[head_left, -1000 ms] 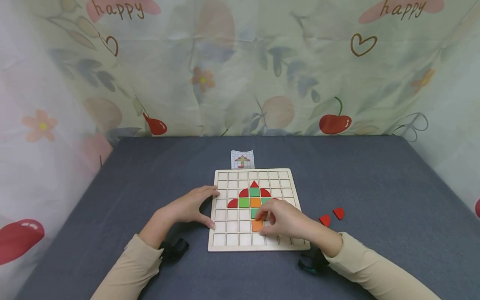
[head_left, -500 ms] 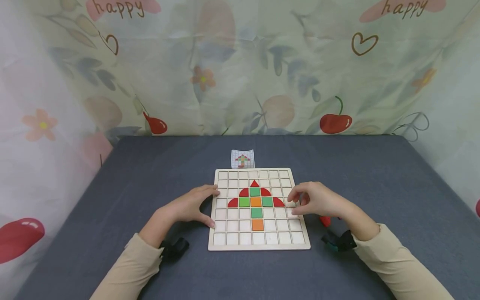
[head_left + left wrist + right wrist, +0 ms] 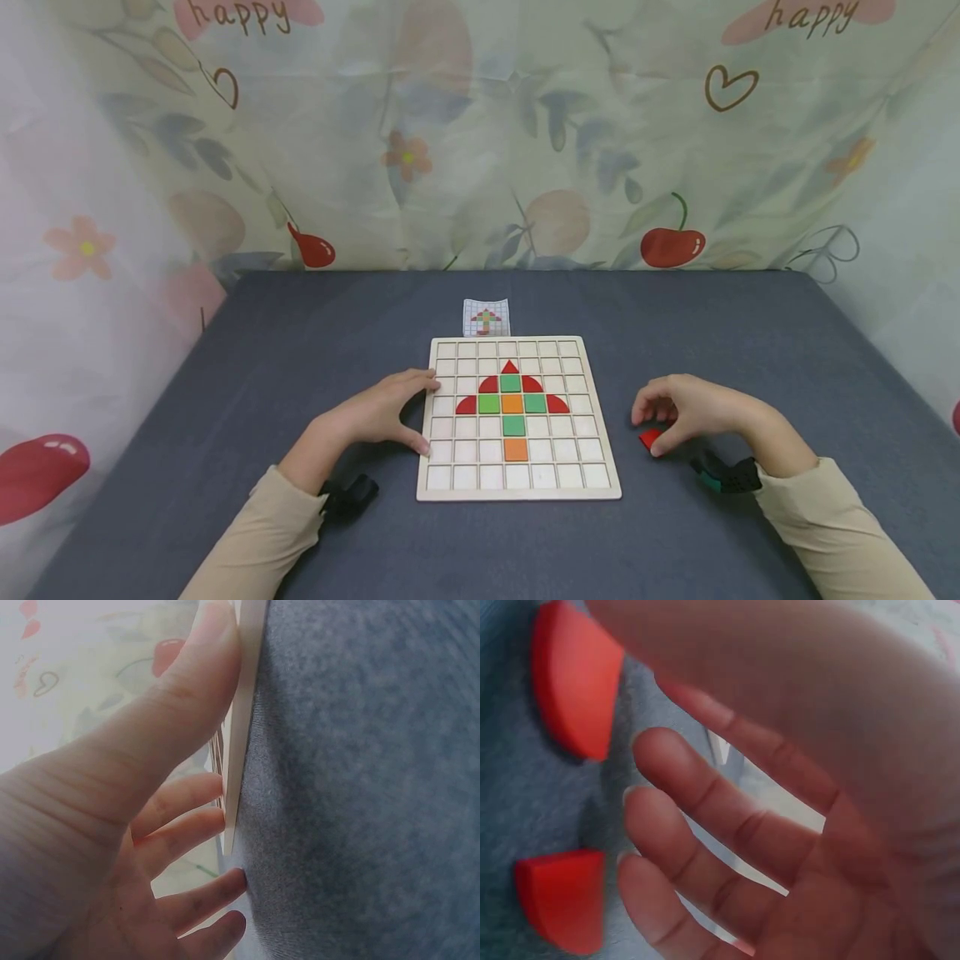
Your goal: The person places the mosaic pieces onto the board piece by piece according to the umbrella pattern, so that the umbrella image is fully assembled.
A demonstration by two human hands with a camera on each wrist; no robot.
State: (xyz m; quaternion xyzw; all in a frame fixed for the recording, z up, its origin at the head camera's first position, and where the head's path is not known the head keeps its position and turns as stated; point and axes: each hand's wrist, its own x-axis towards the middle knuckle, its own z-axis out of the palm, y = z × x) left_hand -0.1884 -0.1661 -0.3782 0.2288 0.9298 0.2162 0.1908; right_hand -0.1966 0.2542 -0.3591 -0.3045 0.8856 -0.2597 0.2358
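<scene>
A pale wooden grid board (image 3: 517, 495) bears an arrow-like figure of flat tiles: a red triangle (image 3: 509, 367) on top, red quarter-circles along both sides, green squares (image 3: 513, 426) and orange squares (image 3: 515, 450). My left hand (image 3: 378, 412) rests fingertips and thumb on the board's left edge, fingers extended. Right of the board, my right hand (image 3: 697, 408) hovers low over a red quarter-circle tile (image 3: 649, 439), thumb tip close beside it, fingers loosely bent and holding nothing. The right wrist view shows that tile (image 3: 574, 682) and a second red quarter-circle (image 3: 566, 904) lying on the cloth.
Behind the board, a small printed card (image 3: 486, 318) shows a similar coloured figure on a grid. A dark grey cloth (image 3: 337, 325) covers the table, and a patterned curtain (image 3: 465, 192) hangs along its far side.
My right hand has moved right, from over the orange square at the lower part of the board to the loose red tiles. The left hand stays at the board's edge.
</scene>
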